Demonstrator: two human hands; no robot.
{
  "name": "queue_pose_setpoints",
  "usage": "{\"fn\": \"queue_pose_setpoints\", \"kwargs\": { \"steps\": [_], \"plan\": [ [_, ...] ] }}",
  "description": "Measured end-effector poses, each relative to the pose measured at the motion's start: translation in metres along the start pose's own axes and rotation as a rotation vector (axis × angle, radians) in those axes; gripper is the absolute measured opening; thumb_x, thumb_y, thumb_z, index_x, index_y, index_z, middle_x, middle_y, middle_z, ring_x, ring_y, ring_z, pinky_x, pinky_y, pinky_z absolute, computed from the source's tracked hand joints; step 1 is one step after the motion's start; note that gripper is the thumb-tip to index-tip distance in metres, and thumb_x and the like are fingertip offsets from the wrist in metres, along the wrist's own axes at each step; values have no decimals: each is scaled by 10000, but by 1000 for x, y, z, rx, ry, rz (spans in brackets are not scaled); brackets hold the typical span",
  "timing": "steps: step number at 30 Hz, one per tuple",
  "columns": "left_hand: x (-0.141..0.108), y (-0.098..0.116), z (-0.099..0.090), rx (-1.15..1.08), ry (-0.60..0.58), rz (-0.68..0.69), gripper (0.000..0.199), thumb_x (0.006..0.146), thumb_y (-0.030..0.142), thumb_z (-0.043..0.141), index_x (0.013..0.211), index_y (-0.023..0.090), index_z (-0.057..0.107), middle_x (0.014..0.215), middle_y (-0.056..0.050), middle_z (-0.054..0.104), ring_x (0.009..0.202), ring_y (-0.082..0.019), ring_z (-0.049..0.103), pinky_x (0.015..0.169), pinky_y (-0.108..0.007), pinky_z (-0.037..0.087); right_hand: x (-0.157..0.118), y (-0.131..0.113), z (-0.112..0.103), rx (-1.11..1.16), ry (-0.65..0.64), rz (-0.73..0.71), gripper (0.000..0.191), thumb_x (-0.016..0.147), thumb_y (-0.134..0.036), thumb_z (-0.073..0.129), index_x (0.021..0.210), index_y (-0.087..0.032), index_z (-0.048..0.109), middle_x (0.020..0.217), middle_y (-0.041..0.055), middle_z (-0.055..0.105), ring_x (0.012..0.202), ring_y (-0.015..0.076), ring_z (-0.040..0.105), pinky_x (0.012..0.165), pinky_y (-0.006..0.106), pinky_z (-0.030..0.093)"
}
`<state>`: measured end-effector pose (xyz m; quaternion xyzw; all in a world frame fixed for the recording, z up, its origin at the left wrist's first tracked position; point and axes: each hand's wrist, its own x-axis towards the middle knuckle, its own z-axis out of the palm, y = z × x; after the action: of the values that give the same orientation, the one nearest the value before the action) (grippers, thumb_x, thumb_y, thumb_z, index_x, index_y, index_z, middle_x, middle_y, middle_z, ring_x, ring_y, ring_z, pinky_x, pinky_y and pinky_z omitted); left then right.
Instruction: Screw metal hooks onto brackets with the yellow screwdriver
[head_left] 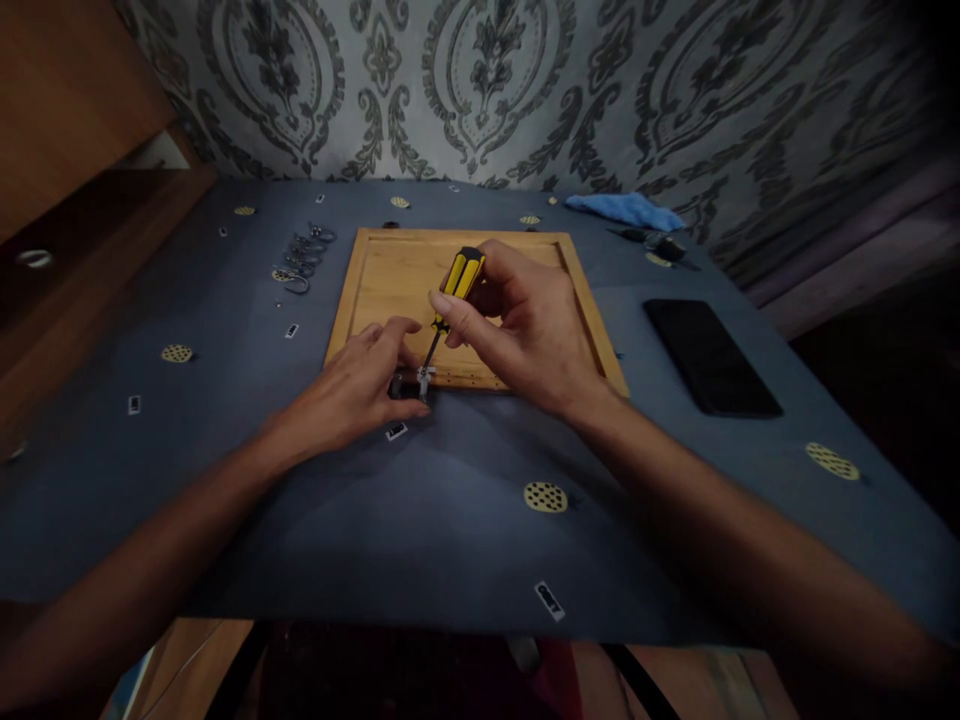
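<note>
A wooden board [397,290] with a raised frame lies flat on the cloth. At its near edge sits a small metal hook [424,378], its flat plate against the wood. My left hand [360,385] curls around this hook, the thumb below and the fingers on the board side; its exact contact is partly hidden. In my right hand [529,325] is a screwdriver [459,277] with a yellow and black handle, gripped between thumb and fingers. Its shaft slants down to the left, with the tip at the hook's plate. Small dark holes show along the edge to the right.
Several metal hooks [304,255] lie in a row left of the board. To the right are a black phone [711,357], a dark tool [664,245] and a blue cloth [626,210]. A wooden cabinet [75,100] stands at the left, and a patterned wall [495,90] rises behind the table.
</note>
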<state>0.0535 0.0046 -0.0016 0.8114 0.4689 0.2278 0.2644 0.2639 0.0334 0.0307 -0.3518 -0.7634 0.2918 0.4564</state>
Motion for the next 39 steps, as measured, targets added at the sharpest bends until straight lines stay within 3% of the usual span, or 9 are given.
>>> {"fn": "queue_pose_setpoints", "kwargs": {
  "steps": [10, 17, 21, 30, 39],
  "plan": [
    [1, -1, 1, 29, 18, 30, 636, 790, 329, 898, 1285, 251, 506, 1105, -45, 759, 1105, -318, 708, 912, -441, 540, 2, 3, -5, -25, -79, -55, 444, 967, -629, 737, 844, -247, 548, 776, 7, 611, 713, 188, 603, 630, 336, 510],
    [0, -2, 0, 5, 11, 36, 519, 798, 322, 872, 1187, 254, 535, 1073, -37, 744, 1084, -311, 687, 910, -439, 522, 10, 1, -8, -19, -192, -50, 305, 994, -443, 742, 861, -235, 564, 828, 12, 641, 721, 179, 614, 650, 329, 512],
    [0, -1, 1, 1, 19, 31, 564, 776, 309, 896, 1196, 252, 523, 1083, -40, 744, 1095, -316, 688, 908, -434, 514, 16, 3, -6, 16, -187, -54, 276, 992, -390, 744, 864, -238, 552, 816, 6, 618, 724, 176, 604, 615, 310, 508],
    [0, -3, 2, 19, 26, 44, 632, 802, 330, 879, 1299, 266, 495, 1120, -45, 750, 1109, -313, 685, 941, -448, 528, 36, 10, -5, 109, -286, -59, 367, 1001, -440, 765, 828, -232, 517, 762, -22, 580, 671, 143, 603, 596, 284, 491],
    [-1, -2, 0, -13, 22, 47, 596, 793, 290, 889, 1266, 259, 527, 1130, -47, 753, 1120, -311, 683, 939, -441, 529, 48, 20, -5, 120, -330, -49, 364, 995, -436, 783, 844, -227, 527, 717, -34, 586, 642, 142, 626, 572, 274, 475]
  ]
}}
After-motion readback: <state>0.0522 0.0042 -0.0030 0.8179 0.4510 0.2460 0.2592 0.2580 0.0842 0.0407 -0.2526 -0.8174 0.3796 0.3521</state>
